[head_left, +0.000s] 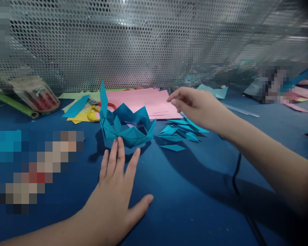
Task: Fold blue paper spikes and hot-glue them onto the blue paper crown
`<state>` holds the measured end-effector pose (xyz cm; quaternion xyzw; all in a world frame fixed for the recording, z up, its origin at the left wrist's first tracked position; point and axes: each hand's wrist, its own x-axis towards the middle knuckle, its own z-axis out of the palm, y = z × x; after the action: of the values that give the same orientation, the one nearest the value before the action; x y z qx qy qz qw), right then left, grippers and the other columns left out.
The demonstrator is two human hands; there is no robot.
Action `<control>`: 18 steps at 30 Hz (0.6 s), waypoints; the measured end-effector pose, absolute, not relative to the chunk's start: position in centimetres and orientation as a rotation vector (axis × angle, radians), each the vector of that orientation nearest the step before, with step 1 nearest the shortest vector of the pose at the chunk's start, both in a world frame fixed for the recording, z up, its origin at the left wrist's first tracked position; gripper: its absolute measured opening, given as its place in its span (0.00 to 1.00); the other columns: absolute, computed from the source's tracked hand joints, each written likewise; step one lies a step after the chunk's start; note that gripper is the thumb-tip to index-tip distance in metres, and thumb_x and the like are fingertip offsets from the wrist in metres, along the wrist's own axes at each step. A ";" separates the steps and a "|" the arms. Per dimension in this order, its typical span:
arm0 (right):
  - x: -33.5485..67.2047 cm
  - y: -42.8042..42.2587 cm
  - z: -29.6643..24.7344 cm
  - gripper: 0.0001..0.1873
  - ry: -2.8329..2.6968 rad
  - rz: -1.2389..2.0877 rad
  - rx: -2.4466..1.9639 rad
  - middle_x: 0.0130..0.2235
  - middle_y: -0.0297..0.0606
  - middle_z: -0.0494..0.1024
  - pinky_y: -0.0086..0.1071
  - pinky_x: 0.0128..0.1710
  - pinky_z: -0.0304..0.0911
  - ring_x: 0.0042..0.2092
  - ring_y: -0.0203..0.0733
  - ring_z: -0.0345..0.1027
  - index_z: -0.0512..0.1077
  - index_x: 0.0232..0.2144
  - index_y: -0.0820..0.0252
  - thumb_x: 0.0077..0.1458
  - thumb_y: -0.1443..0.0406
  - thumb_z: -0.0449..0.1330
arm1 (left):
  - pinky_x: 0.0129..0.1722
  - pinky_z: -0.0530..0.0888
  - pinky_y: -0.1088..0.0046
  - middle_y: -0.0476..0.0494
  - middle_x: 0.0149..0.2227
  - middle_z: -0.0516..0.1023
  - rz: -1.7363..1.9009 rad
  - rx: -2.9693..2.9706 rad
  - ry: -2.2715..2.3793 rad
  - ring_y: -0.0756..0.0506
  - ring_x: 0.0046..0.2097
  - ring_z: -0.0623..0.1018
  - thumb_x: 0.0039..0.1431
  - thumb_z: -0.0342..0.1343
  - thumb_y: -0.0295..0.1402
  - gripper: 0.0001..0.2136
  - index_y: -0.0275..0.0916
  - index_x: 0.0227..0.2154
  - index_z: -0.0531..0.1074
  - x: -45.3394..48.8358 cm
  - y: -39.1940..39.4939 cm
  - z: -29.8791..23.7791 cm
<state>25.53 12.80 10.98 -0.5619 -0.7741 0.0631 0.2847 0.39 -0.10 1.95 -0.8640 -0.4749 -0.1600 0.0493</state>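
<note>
A ring of folded blue paper (136,136) with pointed tips stands on the blue table, one tall spike rising at its left. My left hand (118,184) lies palm down before it, fingers spread, with the fingertips at the ring's front lower edge. Over a loose pile of folded blue paper pieces (179,130) hovers my right hand (192,102). Its fingers are loosely bent, thumb and forefinger close together, and no object shows between them. One separate blue piece (172,147) lies in front of the pile.
Behind the ring lie pink paper sheets (146,99), scissors with red and yellow handles (93,113) and a blue strip (76,106). A clear jar (37,94) and green roll (15,104) stand left. A perforated metal panel (118,44) bounds the back; a black cable (236,177) crosses right.
</note>
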 end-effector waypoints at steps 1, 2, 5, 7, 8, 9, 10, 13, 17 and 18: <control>25.7 13.0 10.9 0.10 -2.070 0.135 -1.479 0.28 0.35 0.72 0.34 0.31 0.60 0.29 0.39 0.65 0.74 0.39 0.58 0.61 0.63 0.53 | 0.58 0.60 0.33 0.20 0.71 0.36 -0.485 -2.620 -1.453 0.22 0.70 0.42 0.64 0.47 0.48 0.37 0.37 0.69 0.41 0.4 -0.1 2.0; 25.9 13.1 10.9 0.11 -2.086 0.097 -1.449 0.30 0.35 0.71 0.35 0.32 0.61 0.31 0.40 0.64 0.75 0.39 0.58 0.61 0.61 0.55 | 0.58 0.60 0.33 0.19 0.70 0.37 -0.482 -2.610 -1.456 0.23 0.70 0.43 0.64 0.46 0.48 0.37 0.36 0.69 0.41 0.5 -0.1 2.0; 26.5 13.2 10.9 0.14 -2.187 -0.035 -1.358 0.35 0.37 0.67 0.37 0.38 0.62 0.35 0.42 0.63 0.76 0.41 0.56 0.55 0.56 0.63 | 0.57 0.61 0.32 0.16 0.69 0.40 -0.464 -2.597 -1.438 0.22 0.70 0.44 0.64 0.46 0.49 0.37 0.35 0.68 0.41 0.6 0.0 2.1; 26.8 13.1 11.2 0.13 -2.214 -0.088 -1.332 0.36 0.38 0.64 0.38 0.41 0.61 0.37 0.43 0.62 0.78 0.38 0.55 0.50 0.58 0.68 | 0.56 0.63 0.33 0.15 0.69 0.42 -0.453 -2.592 -1.424 0.22 0.70 0.45 0.64 0.45 0.49 0.37 0.35 0.68 0.41 0.6 0.1 2.2; 26.9 13.0 11.4 0.09 -2.199 -0.093 -1.330 0.36 0.37 0.63 0.38 0.41 0.59 0.37 0.43 0.61 0.78 0.35 0.56 0.51 0.60 0.68 | 0.56 0.63 0.33 0.15 0.69 0.42 -0.451 -2.585 -1.421 0.22 0.70 0.45 0.64 0.45 0.49 0.37 0.34 0.68 0.41 0.6 0.1 2.2; 26.9 12.9 11.7 0.05 -2.174 -0.083 -1.331 0.34 0.37 0.62 0.38 0.40 0.58 0.36 0.42 0.59 0.78 0.31 0.58 0.52 0.63 0.67 | 0.56 0.63 0.33 0.15 0.69 0.43 -0.450 -2.578 -1.421 0.22 0.70 0.45 0.64 0.44 0.50 0.37 0.34 0.68 0.41 0.6 0.1 2.2; 26.9 12.8 11.9 0.05 -2.143 -0.060 -1.334 0.32 0.36 0.62 0.37 0.39 0.57 0.35 0.41 0.58 0.76 0.28 0.59 0.54 0.65 0.65 | 0.56 0.62 0.33 0.15 0.69 0.43 -0.449 -2.569 -1.424 0.22 0.70 0.45 0.64 0.44 0.50 0.37 0.34 0.68 0.40 0.6 0.1 2.2; 26.6 12.4 12.9 0.11 -2.065 0.032 -1.336 0.25 0.31 0.62 0.35 0.32 0.53 0.28 0.36 0.55 0.72 0.26 0.59 0.62 0.66 0.57 | 0.57 0.60 0.32 0.13 0.68 0.42 -0.455 -2.531 -1.459 0.23 0.70 0.42 0.64 0.44 0.49 0.38 0.32 0.68 0.38 0.8 0.0 2.2; 26.5 11.8 14.6 0.17 -1.725 0.416 -1.176 0.18 0.24 0.53 0.30 0.23 0.49 0.20 0.29 0.47 0.63 0.24 0.56 0.67 0.67 0.49 | 0.59 0.53 0.32 0.16 0.70 0.30 -0.473 -2.478 -1.495 0.24 0.70 0.35 0.64 0.45 0.44 0.39 0.30 0.68 0.31 1.1 -0.4 2.6; 26.8 11.7 15.1 0.18 -1.580 0.556 -1.118 0.17 0.23 0.48 0.29 0.22 0.47 0.18 0.29 0.42 0.61 0.23 0.55 0.67 0.68 0.47 | 0.61 0.50 0.33 0.19 0.70 0.26 -0.478 -2.474 -1.484 0.25 0.70 0.33 0.64 0.45 0.42 0.39 0.32 0.68 0.30 1.2 -0.5 2.7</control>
<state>26.77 11.67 15.07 -0.4692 -0.6632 0.2334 0.5343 1.16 -0.46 2.69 -0.8410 -0.5045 -0.1624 0.1087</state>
